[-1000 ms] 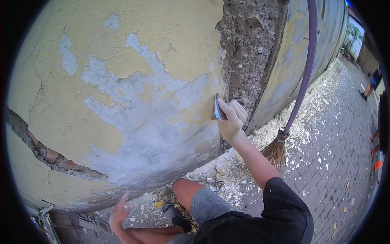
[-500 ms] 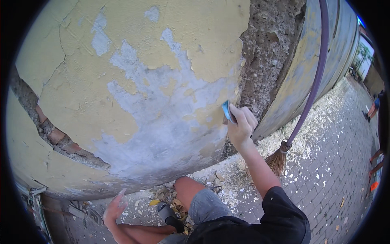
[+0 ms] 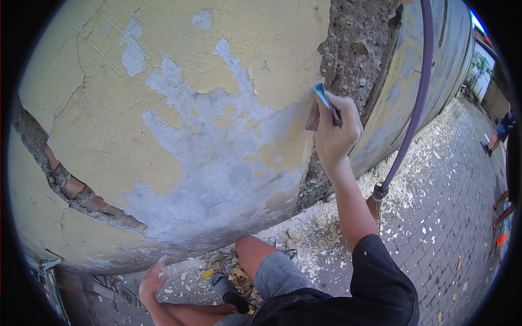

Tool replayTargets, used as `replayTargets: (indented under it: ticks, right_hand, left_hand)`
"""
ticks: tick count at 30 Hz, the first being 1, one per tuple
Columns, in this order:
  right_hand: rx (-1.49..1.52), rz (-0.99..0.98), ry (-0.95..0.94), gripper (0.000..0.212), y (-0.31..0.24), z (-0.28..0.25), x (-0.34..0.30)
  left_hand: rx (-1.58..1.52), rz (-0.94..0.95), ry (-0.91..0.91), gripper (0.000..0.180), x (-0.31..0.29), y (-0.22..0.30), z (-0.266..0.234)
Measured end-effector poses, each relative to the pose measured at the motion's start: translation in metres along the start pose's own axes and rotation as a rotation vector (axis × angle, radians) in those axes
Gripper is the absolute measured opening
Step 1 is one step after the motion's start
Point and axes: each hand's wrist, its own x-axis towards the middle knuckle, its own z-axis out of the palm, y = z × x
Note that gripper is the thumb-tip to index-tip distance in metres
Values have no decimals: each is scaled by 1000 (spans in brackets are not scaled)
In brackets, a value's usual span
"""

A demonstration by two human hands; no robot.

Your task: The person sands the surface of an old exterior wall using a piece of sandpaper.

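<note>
My right hand [image 3: 338, 127] is closed around a small flat brown piece with a curved teal edge [image 3: 319, 94]; its exact kind is unclear. That piece is up against the yellow painted wall [image 3: 288, 70], just left of a broad strip of rough, exposed masonry [image 3: 359, 60]. Left of my hand, the paint has come off in a large pale grey patch [image 3: 217, 146]. Low at the left, my left hand [image 3: 154, 280] is held away from the wall with its fingers out and whitish dust on them. Nothing shows in it.
A twig broom [image 3: 375, 201] with a long purple handle [image 3: 418, 108] leans at the right. Paint flakes [image 3: 413, 168] litter the brick paving [image 3: 435, 239]. Dry leaves [image 3: 239, 274] lie by my sandalled foot [image 3: 222, 285]. A broken crack [image 3: 76, 187] exposes bricks at left. A person [image 3: 497, 133] is far right.
My right hand has moved up along the wall and slightly right, with the brown and teal piece still in it. My left hand stays about where it was.
</note>
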Motion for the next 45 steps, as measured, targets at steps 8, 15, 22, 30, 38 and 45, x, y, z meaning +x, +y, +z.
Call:
replayTargets:
  ticks: [8, 15, 22, 30, 38, 45]
  right_hand:
    - [-48, -19, -33, 6, 15, -10, -48]
    - [87, 106, 122, 11, -3, 18, 23]
    - [-77, 12, -152, 14, 2, -16, -42]
    - [-26, -229, -31, 14, 2, 3, -15]
    - [-6, -226, 30, 16, -23, 30, 35]
    - [-81, -280, -157, 18, -16, 3, -29]
  left_hand:
    - [-66, 98, 38, 76, -9, -6, 3]
    - [-82, 33, -2, 76, -9, -29, 13]
    - [-175, 25, -20, 71, -15, 0, 3]
    - [-37, 67, 1, 71, -6, 7, -1]
    - [-73, -11, -36, 71, -7, -3, 3]
    - [-205, 46, -15, 69, -18, 25, -6]
